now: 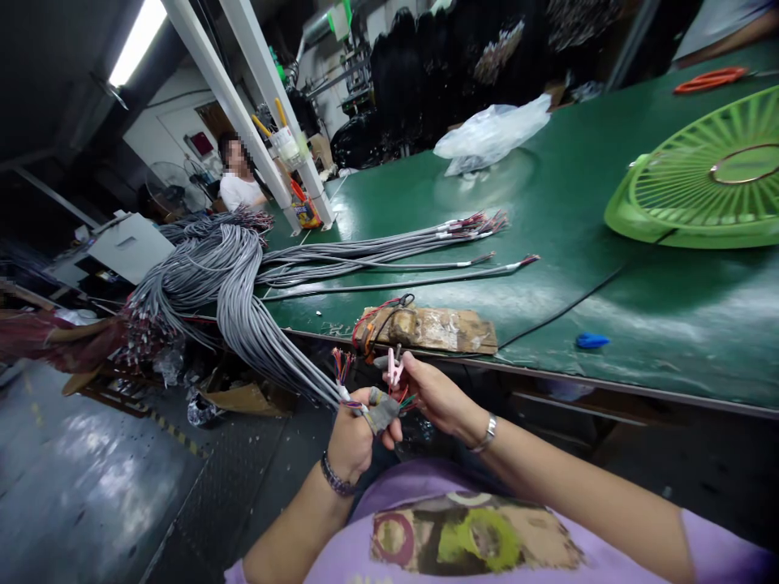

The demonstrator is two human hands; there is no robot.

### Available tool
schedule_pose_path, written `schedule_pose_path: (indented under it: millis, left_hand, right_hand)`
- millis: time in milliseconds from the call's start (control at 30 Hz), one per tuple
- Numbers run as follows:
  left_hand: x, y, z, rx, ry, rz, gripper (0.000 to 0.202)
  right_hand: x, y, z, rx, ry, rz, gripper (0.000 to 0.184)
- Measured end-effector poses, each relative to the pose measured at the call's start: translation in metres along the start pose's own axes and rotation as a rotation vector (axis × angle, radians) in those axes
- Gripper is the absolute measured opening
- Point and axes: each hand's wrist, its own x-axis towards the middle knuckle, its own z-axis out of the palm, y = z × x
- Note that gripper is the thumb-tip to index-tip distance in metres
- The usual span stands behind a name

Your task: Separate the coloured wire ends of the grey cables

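My left hand (351, 438) is closed around the end of a grey cable (325, 388). Worn grey covering wraps some of its fingers, and thin coloured wires (406, 401) fan out beyond them. Another tuft of coloured wire ends (342, 365) sticks up just behind that hand. Between the thumb and fingers of my right hand (433, 396) is a small pink clip-like tool (395, 370), held close to the loose wires. Both hands are in front of the table edge, near a worn wooden block (454, 330) with red and black leads on it.
A large bundle of grey cables (200, 264) drapes over the left end of the green table (565, 324). Several cables lie along the tabletop. A green fan (699, 178), blue piece (591, 340), plastic bag (492, 134) and orange-handled scissors (711, 79) are there too. A person (239, 182) sits behind a white post.
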Motion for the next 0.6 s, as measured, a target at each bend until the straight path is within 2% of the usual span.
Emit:
schedule_pose_path:
  millis: [133,200,400,600]
  left_hand:
    - [0.004,-0.003,-0.001,-0.018,-0.005,-0.024,0.033]
    - [0.006,-0.005,-0.001,-0.027,-0.005,-0.040,0.034]
    - [0.007,-0.008,-0.001,-0.066,-0.003,-0.041,0.035]
    - [0.008,-0.014,-0.002,-0.053,-0.023,-0.045,0.031]
  right_hand:
    - [0.002,0.004,0.000,-0.042,0.071,-0.117,0.049]
    - [0.003,0.007,0.000,0.014,0.061,-0.064,0.049]
    - [0.010,0.014,-0.003,0.397,-0.053,0.186,0.045]
    - [0.014,0.017,-0.006,0.487,0.025,0.198,0.034]
